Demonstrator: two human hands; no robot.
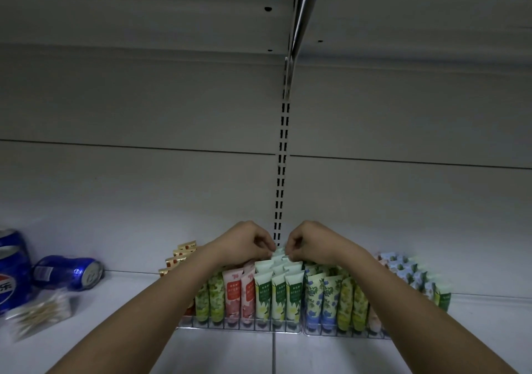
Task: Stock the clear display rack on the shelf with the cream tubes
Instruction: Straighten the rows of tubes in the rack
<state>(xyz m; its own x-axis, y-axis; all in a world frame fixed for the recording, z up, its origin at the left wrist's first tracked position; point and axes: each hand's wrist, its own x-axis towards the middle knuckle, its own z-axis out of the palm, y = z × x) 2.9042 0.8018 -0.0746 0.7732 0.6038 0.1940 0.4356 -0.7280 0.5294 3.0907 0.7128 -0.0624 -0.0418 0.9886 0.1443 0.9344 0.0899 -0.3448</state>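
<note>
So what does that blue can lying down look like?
The blue can lies on its side on the white shelf, left of the tubes. It looks like shiny metal with white print, its silver top facing right. Another blue can stands just left of it. Neither hand touches it.

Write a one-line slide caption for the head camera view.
Both hands, left hand and right hand, pinch a pale green tube at the back of a clear rack full of cream tubes.

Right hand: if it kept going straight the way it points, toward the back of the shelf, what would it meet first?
Probably the slotted upright on the back panel, just beyond the pale green tube that the right hand pinches; depth there is hard to judge.
</note>
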